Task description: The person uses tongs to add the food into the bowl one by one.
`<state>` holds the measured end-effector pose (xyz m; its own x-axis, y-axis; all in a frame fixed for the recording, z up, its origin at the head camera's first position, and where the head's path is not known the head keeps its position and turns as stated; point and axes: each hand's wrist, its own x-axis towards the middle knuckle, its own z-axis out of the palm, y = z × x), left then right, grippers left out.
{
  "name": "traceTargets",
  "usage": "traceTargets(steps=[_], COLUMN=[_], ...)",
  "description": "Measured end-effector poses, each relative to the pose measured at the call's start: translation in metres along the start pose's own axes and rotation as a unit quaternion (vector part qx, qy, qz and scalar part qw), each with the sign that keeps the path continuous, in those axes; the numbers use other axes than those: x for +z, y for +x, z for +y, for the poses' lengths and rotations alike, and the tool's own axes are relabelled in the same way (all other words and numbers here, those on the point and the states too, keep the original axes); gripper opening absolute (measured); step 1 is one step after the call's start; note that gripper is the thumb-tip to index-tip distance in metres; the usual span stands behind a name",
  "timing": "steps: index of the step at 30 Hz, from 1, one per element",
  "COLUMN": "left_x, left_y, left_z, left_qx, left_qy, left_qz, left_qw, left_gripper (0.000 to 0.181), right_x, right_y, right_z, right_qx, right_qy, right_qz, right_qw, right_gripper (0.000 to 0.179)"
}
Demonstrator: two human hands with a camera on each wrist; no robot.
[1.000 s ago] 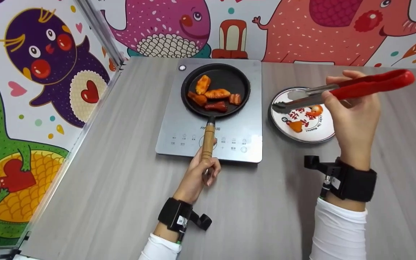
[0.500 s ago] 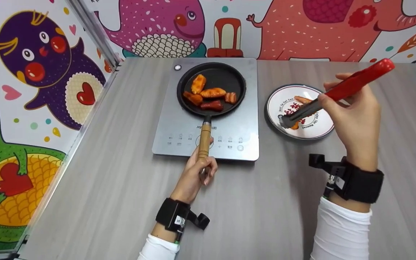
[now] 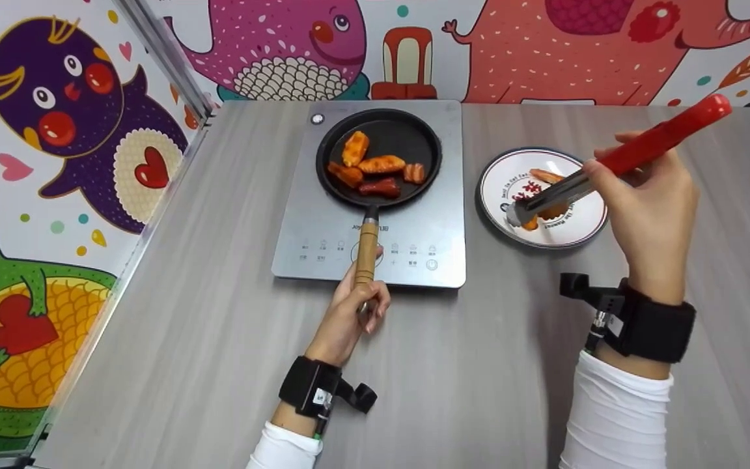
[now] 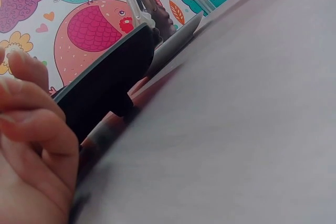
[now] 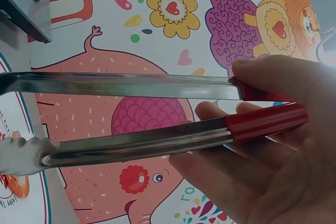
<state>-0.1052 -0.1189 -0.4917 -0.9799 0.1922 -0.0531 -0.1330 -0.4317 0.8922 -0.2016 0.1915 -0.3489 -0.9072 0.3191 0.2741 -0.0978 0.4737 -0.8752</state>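
The head view shows five food pieces (image 3: 381, 164) in the pan (image 3: 407, 133) beyond the left grip (image 3: 351, 316), which clasps its wooden handle (image 3: 367, 244); the left wrist view shows only the pan's dark outside. The right grip (image 3: 652, 212) holds red-handled tongs (image 3: 668, 135), tips over the plate (image 3: 586, 221) to its left; the right wrist view shows their arms apart. "Joy" reads on the cooker (image 3: 440, 215) ahead of the left grip, "Enjoy" on the plate.

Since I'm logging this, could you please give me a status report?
Left grip holds pan handle. Right grip holds parted tongs over plate; tongs partly hide food there. No obstruction seen.
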Motion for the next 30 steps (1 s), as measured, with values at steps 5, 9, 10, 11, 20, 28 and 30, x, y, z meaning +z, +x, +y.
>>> traceTargets(steps=[5,9,10,11,20,28,30], left_x=[0.0000,-0.0006,-0.0009,-0.0012,-0.0011,-0.0004,-0.0006], left_y=[-0.0005,-0.0006,-0.0005,-0.0005,-0.0009,-0.0001,0.0001], left_z=[0.0008,0.0007,0.0005,0.0003,0.0006,0.0000,-0.0004], left_qx=[-0.001,0.002,0.004,0.004,0.007,0.009,0.009], left_qy=[0.002,0.001,0.002,0.003,0.006,0.009,0.010], left_qz=[0.003,0.001,-0.001,-0.002,-0.012,-0.009,-0.007], left_qw=[1.0000,1.0000,1.0000,1.0000,0.9999,0.9999,0.9999], left_gripper=[0.060,0.061,0.061,0.061,0.060,0.061,0.061], right_x=[-0.0008,-0.0008,-0.0007,-0.0007,0.0012,0.0027,0.0027], right_y=[0.0011,0.0016,0.0017,0.0017,0.0002,0.0000,0.0001], right_z=[0.0011,0.0002,-0.0001,-0.0005,-0.0016,-0.0006,-0.0007], right_qx=[0.014,0.010,0.007,0.005,-0.017,-0.037,-0.034], right_qy=[-0.001,-0.003,-0.006,-0.011,-0.036,-0.032,-0.028], right_qz=[0.001,-0.007,-0.009,-0.012,-0.025,-0.010,-0.009], right_qw=[0.9999,0.9999,0.9999,0.9999,0.9989,0.9988,0.9990], right_gripper=[0.044,0.045,0.045,0.045,0.039,0.037,0.038])
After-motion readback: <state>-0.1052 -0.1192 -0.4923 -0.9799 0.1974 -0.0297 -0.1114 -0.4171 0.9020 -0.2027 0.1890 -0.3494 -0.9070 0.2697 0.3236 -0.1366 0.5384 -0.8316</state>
